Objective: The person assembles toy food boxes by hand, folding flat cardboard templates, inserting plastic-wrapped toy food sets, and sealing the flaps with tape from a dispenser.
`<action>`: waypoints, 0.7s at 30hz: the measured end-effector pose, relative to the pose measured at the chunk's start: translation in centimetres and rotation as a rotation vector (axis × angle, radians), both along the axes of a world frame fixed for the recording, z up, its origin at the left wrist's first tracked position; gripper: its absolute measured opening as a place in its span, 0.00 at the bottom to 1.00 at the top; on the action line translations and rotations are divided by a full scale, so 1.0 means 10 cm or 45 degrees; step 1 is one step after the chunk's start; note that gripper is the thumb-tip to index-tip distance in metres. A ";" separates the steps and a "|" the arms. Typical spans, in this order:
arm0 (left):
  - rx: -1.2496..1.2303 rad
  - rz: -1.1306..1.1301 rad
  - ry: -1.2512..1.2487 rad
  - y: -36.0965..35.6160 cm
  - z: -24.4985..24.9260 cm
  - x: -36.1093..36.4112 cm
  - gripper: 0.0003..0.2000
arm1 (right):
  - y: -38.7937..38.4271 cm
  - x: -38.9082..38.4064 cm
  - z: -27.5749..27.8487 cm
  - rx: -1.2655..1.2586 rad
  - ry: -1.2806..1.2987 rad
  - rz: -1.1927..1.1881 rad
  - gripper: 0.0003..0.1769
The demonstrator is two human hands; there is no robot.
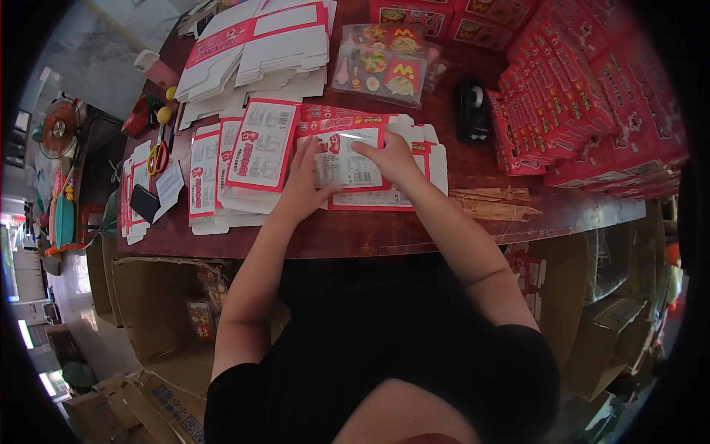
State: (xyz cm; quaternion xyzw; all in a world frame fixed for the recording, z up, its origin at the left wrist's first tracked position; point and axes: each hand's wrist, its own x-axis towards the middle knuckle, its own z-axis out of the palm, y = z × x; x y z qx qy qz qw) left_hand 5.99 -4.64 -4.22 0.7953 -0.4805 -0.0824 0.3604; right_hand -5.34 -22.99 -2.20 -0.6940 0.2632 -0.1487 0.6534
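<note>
Even overhead light is cast on the dark red wooden tabletop (355, 233) (pale glare is caught on the flat red-and-white cardboard carton (347, 166)). Edges are bent and blackened by fisheye distortion; the lower half is left dim.

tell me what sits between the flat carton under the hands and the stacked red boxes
A black tape dispenser stands there, between the flat carton and the stacked red boxes; the head view shows it.

A dark wooden table (355, 235) carries stacks of flat carton blanks (255, 41), an unfolded carton (370, 198) near its front edge, clear toy packs (384, 63), a black tape dispenser (470, 111), scissors (157, 157) and stacked red boxes (592, 96).
</note>
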 end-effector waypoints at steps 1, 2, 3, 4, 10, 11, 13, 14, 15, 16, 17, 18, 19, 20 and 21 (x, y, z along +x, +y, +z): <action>-0.092 0.025 0.098 0.00 0.07 0.02 0.41 | -0.02 -0.03 0.07 0.006 -0.018 -0.055 0.21; -0.302 0.056 0.123 -0.01 0.12 0.08 0.37 | -0.04 -0.08 0.16 0.011 -0.034 -0.108 0.21; -0.319 0.089 -0.027 -0.01 0.30 0.07 0.34 | -0.06 -0.16 0.31 -0.031 -0.062 -0.107 0.19; -0.334 0.124 -0.175 0.00 0.57 0.04 0.31 | -0.06 -0.26 0.44 -0.074 -0.049 -0.072 0.18; 0.297 -0.366 0.668 -0.05 1.23 -0.21 0.16 | -0.01 -0.72 0.95 -0.325 -0.040 0.317 0.16; 0.296 -0.437 0.852 -0.03 1.21 -0.22 0.17 | -0.02 -0.78 0.95 -0.337 -0.077 0.366 0.15; 0.321 -0.562 1.227 0.00 1.23 -0.29 0.19 | -0.01 -0.88 0.94 -0.357 -0.149 0.463 0.13; 0.270 -0.707 1.266 0.00 1.18 -0.30 0.19 | 0.00 -0.90 0.94 -0.421 -0.236 0.476 0.12; 0.218 -0.850 1.303 0.00 1.08 -0.31 0.20 | 0.03 -0.92 0.94 -0.484 -0.323 0.490 0.12; 0.163 -0.992 1.335 0.00 1.02 -0.32 0.21 | 0.05 -0.92 0.94 -0.547 -0.412 0.505 0.12; 0.165 -1.096 1.430 0.01 0.98 -0.30 0.21 | 0.07 -0.93 0.93 -0.611 -0.505 0.519 0.11; 0.129 -0.998 1.320 0.01 0.95 -0.32 0.21 | 0.06 -0.98 0.91 -0.579 -0.433 0.551 0.11; 0.095 -0.901 1.211 0.03 0.91 -0.38 0.21 | 0.07 -0.97 0.89 -0.612 -0.422 0.541 0.11; 0.061 -0.803 1.102 0.05 0.86 -0.43 0.20 | 0.09 -0.96 0.87 -0.644 -0.409 0.531 0.11; 0.004 -0.731 1.032 0.07 0.81 -0.46 0.21 | 0.10 -0.92 0.83 -0.637 -0.405 0.479 0.11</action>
